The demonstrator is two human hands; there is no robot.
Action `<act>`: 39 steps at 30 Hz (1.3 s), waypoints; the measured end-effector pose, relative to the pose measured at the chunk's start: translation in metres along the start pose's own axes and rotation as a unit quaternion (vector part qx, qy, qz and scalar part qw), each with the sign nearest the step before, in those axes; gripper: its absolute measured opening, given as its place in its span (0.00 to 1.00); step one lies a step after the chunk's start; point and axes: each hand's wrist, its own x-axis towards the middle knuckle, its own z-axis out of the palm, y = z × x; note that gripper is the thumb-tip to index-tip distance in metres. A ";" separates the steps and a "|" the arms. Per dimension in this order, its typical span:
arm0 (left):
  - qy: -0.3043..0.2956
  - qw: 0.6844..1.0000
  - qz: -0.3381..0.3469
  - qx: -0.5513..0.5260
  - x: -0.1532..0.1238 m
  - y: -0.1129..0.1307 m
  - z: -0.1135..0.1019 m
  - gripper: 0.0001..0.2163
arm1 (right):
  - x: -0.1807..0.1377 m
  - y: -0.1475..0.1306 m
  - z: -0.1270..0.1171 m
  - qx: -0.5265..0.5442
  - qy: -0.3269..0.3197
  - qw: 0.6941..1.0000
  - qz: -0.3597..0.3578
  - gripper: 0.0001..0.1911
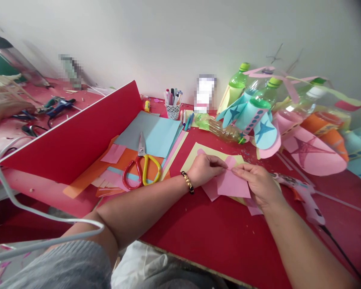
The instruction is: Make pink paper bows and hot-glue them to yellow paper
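With the fingertip grip of left hand (206,170) and right hand (260,184), pinching pink paper (233,186) by its top edge, over yellow paper (195,153) on the red tabletop (192,233). At nine o'clock from there, red-and-yellow-handled scissors (142,149); toward eleven, patterned pen cup (173,112); toward one, green-capped plastic bottles (263,98); past three, pale glue gun (306,196).

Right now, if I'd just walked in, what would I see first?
Probably the colourfully decorated bottles, crowded together on the right. Next might be the scissors with one red and one yellow handle, lying on coloured sheets left of the middle. Near the centre, the left hand and right hand pinch pink paper.
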 end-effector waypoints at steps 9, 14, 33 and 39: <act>0.016 0.988 -0.091 -0.123 0.001 0.000 0.000 0.04 | -0.001 -0.001 0.001 0.003 0.010 1.000 -0.008 0.10; 0.020 0.983 -0.106 -0.149 0.002 -0.001 0.000 0.06 | 0.000 0.000 0.000 0.011 0.029 0.999 -0.019 0.10; 0.038 0.956 -0.126 -0.263 0.003 0.002 -0.001 0.07 | 0.003 0.005 -0.001 0.017 0.052 0.998 -0.040 0.10; 0.033 0.958 -0.122 -0.257 0.002 0.002 0.000 0.09 | 0.001 0.004 -0.001 0.003 0.046 0.998 -0.043 0.09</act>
